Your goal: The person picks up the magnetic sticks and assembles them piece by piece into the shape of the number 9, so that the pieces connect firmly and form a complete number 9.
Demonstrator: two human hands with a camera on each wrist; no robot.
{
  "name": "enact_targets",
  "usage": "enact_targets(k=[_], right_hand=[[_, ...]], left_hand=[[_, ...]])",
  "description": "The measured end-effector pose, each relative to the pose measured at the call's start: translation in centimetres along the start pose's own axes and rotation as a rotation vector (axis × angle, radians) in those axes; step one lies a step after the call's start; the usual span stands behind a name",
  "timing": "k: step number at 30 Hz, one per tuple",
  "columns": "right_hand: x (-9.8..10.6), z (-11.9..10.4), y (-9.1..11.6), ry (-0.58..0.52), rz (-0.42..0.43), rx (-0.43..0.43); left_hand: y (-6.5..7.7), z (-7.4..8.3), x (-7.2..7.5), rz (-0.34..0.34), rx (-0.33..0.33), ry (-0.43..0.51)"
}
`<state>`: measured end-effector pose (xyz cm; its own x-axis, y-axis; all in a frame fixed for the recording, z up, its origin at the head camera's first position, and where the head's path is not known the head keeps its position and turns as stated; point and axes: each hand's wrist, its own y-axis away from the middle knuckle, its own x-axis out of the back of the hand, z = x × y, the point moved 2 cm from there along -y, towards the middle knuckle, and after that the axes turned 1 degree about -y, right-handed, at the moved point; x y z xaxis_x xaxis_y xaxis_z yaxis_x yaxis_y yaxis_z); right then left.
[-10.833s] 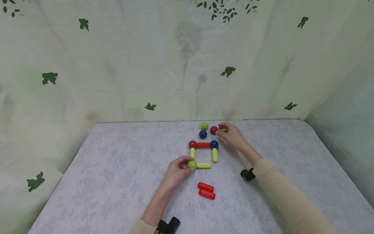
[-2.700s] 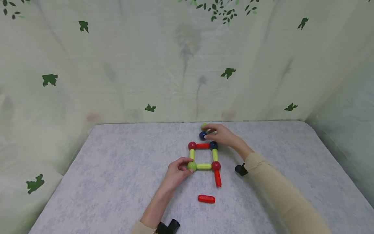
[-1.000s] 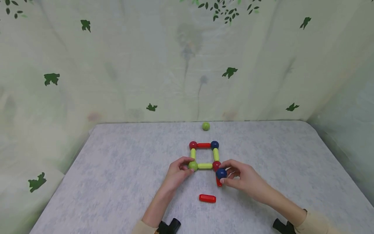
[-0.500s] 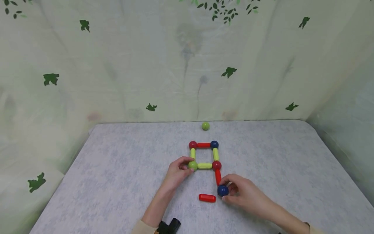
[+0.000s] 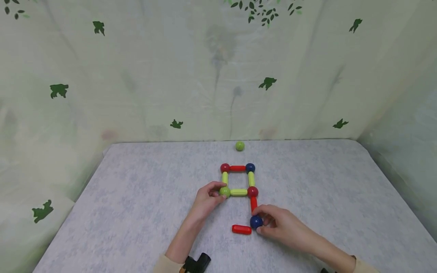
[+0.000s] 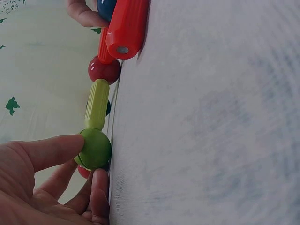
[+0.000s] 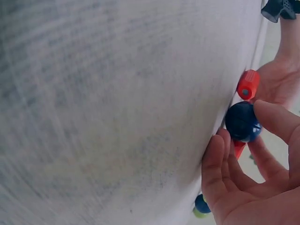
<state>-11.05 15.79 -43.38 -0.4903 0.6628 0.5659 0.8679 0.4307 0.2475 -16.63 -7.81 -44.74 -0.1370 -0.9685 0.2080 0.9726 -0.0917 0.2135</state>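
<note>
My left hand pinches the green ball at the near left corner of a square of balls and magnetic rods. Yellow-green rods and a red rod form its sides, with red and blue balls at the other corners. From the near right red ball a red rod points towards me. At that rod's near end my right hand pinches a blue ball between thumb and fingers. A loose red rod lies just left of this ball, its metal tip showing in the left wrist view.
A loose green ball sits near the far edge of the grey table. Behind the table hangs a pale curtain with leaf prints. Black cameras are strapped to both wrists.
The right hand has brought the blue ball from the far side to the near end of the red rod, then shifted slightly left. The left hand keeps its place on the green ball.
</note>
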Motion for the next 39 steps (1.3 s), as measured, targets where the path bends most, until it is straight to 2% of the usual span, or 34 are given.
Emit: enact_targets(k=[12,17,19,21,24,26,29,34,39], right_hand=[[0.0,0.3,-0.1,-0.017,-0.028,-0.005],[-0.2,0.4,0.0,-0.032,-0.025,-0.008],[-0.2,0.4,0.0,-0.036,-0.024,-0.009],[-0.1,0.4,0.1,-0.039,-0.023,-0.007],[0.0,0.4,0.1,-0.040,-0.021,-0.004],[0.1,0.5,0.0,-0.043,-0.022,0.002],[0.1,0.5,0.0,-0.050,-0.027,0.007],[0.1,0.7,0.1,-0.055,-0.027,0.019],[0.2,0.8,0.2,-0.063,-0.024,0.033]], left_hand=[[0.4,0.6,0.4,-0.020,0.001,-0.034],[1.1,1.5,0.7,0.035,-0.006,-0.090],[1.7,2.0,0.7,0.027,-0.040,-0.105],[2.4,2.5,0.4,-0.023,-0.084,-0.156],[3.5,2.8,-0.2,-0.174,-0.138,-0.250],[3.9,2.7,-0.7,-0.264,-0.147,-0.325],[4.3,2.2,-1.2,-0.362,-0.139,-0.385],[4.5,1.1,-2.0,-0.442,-0.161,-0.461],[4.4,0.6,-2.6,-0.463,-0.227,-0.561]])
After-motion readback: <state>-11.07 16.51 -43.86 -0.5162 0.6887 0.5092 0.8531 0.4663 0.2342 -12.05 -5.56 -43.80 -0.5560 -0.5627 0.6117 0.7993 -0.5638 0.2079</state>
